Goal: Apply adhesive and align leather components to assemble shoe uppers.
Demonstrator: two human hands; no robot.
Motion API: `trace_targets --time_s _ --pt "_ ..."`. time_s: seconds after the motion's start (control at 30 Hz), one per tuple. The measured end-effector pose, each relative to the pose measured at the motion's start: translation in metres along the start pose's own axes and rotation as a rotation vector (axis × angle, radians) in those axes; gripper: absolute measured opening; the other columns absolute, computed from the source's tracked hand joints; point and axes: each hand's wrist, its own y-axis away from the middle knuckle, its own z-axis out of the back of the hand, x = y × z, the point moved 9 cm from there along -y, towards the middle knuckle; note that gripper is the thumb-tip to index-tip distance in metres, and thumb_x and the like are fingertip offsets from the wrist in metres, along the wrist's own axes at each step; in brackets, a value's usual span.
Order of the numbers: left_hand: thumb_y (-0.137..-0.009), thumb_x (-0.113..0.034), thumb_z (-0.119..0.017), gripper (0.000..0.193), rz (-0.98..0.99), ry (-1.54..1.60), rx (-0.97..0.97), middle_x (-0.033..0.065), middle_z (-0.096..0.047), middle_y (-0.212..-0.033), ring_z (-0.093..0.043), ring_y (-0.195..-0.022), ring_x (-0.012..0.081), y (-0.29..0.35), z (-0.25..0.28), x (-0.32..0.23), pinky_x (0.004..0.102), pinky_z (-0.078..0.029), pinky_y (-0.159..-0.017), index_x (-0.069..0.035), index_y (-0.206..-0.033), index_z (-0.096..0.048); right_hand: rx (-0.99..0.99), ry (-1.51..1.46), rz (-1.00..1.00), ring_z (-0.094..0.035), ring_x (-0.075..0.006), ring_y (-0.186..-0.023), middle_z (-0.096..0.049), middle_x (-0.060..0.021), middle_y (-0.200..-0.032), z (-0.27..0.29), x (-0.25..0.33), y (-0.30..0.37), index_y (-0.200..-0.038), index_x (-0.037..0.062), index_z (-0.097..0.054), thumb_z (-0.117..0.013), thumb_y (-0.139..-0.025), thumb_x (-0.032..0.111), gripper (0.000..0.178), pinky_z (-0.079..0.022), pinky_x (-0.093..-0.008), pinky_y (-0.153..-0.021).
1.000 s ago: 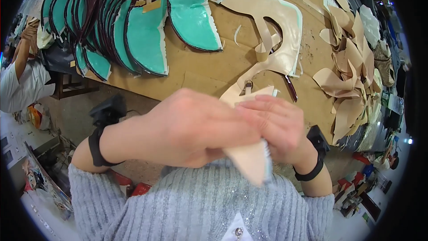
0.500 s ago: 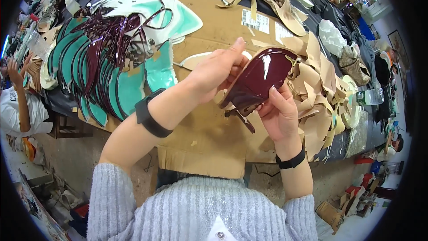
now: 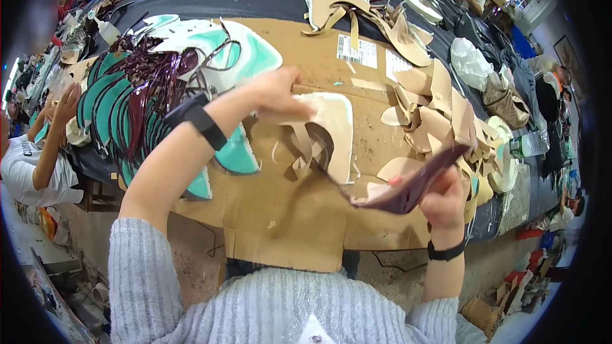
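Note:
My right hand (image 3: pixel 444 200) is closed on a glossy dark maroon leather piece (image 3: pixel 408 194) with a beige underside, held tilted above the cardboard at the right. A thin dark strip trails from its left tip towards the middle. Palm down, my left hand (image 3: pixel 280 97) reaches over the left end of a curved cream piece (image 3: pixel 338 124) with a white and teal edge. Its fingers look apart, though their tips are partly hidden and blurred; whether they touch the piece I cannot tell. Loose beige strips (image 3: pixel 301 146) lie below that hand.
Teal-backed curved pieces (image 3: pixel 111 105) and tangled maroon strips (image 3: pixel 162 67) are heaped at the left. Beige offcuts (image 3: pixel 440 111) pile up at the right on the cardboard (image 3: pixel 280 210). A clear bottle (image 3: pixel 529 143) lies beyond them. Other people work at the far right and left.
My hands have separated. The right hand has carried the maroon piece down and right, turning it edge-on. My left hand has let go of it and moved left, and the cream piece is uncovered.

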Motion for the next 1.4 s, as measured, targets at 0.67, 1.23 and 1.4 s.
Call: trace_targets --time_s 0.67,1.23,1.4 --pt "-0.089 -0.028 -0.065 0.036 -0.101 0.881 -0.415 0.0099 -0.067 -0.102 -0.066 -0.093 0.0179 -0.191 0.131 0.024 0.0315 -0.051 -0.085 -0.001 -0.112 -0.060 0.487 2.044 0.397 -0.062 -0.0279 -0.088 -0.062 -0.0043 -0.102 0.116 0.084 -0.200 -0.087 0.0084 -0.063 -0.054 -0.077 0.001 0.015 -0.050 -0.0359 -0.074" --pt "-0.086 -0.041 -0.059 0.053 -0.006 -0.375 -0.307 0.0139 -0.038 -0.144 -0.032 -0.136 0.0324 -0.211 0.019 0.013 0.0619 -0.030 -0.103 -0.012 -0.129 -0.051 -0.096 2.533 0.136 -0.035 -0.0221 -0.136 -0.035 -0.0031 -0.150 0.182 -0.013 -0.291 -0.138 0.0110 -0.044 -0.043 -0.091 0.013 0.047 -0.032 -0.0526 -0.108" --pt "-0.084 -0.038 -0.062 0.056 -0.189 -0.352 -0.165 0.0186 -0.047 -0.133 -0.040 -0.129 0.0370 -0.143 0.017 -0.066 0.0626 -0.031 -0.102 -0.005 -0.128 -0.050 0.014 2.259 -0.235 -0.027 -0.0262 -0.142 -0.033 -0.0073 -0.151 0.198 0.000 -0.252 -0.142 0.0088 -0.039 -0.061 -0.084 0.020 0.063 -0.026 -0.0533 -0.112"
